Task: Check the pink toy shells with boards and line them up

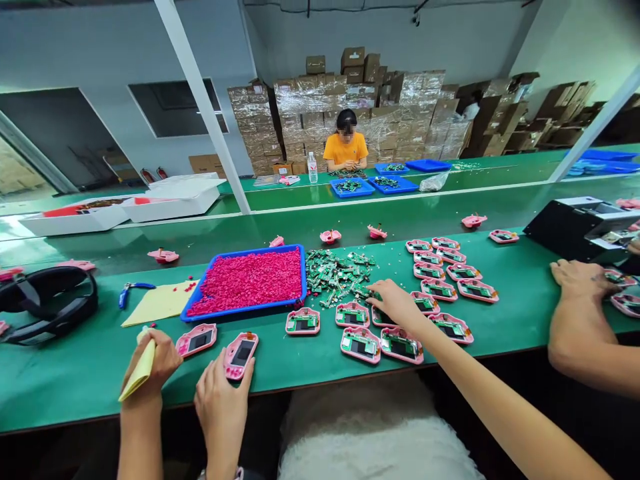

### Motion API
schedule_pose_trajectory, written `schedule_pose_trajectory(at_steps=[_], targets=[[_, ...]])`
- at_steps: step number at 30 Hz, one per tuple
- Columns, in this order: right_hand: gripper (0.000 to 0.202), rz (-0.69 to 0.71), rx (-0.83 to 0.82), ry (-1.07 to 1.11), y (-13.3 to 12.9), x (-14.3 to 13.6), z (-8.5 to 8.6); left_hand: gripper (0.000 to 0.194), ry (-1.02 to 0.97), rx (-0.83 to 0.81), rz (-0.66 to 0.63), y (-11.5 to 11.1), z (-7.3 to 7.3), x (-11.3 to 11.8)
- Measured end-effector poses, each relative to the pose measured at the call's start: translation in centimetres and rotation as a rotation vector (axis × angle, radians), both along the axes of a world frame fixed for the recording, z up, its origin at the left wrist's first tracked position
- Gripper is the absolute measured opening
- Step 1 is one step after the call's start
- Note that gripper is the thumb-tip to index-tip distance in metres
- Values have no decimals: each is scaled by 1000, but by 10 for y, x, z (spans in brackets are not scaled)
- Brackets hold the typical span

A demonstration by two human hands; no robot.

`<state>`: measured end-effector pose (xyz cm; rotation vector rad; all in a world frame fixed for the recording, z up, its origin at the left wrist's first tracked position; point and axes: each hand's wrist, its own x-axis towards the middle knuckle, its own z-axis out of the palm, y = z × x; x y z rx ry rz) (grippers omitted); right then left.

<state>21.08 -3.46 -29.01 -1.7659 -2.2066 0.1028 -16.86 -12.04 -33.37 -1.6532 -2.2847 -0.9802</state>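
Head view: left hand [219,395] is pinching a shell [237,363] by its sides near the edge of the table [277,363], seemingly leaving its screen [243,352] uncovered; right hand [394,301] is touching boards [334,275], probably heaped there for easy reach; whether it is pinching one, I cannot tell.

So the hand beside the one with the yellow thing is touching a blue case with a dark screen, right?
Not quite: in the head view, the case touched by that hand is pink, not blue. Its screen is dark.
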Motion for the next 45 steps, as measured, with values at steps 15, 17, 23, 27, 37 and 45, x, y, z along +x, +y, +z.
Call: schedule_pose_trajectory(at_steps=[15, 17, 23, 27, 37, 45], targets=[[24, 175, -128, 163, 17, -31, 23, 59, -215, 26, -224, -57, -19, 47], [23, 289, -143, 194, 22, -56, 22, 60, -185, 6, -301, -57, -26, 65], [22, 245, -85, 54, 37, -126, 13, 57, -146, 43, -358, -46, -30, 112], [21, 163, -62, 27, 43, -137, 8, 54, -132, 55, -351, -40, -27, 121], [17, 274, -144, 42, 54, -124, 28, 54, -197, 19, -228, -51, 2, 115], [23, 372, 77, 142, -54, -97, 53, 44, -444, 19, -312, -64, 27, 129]])
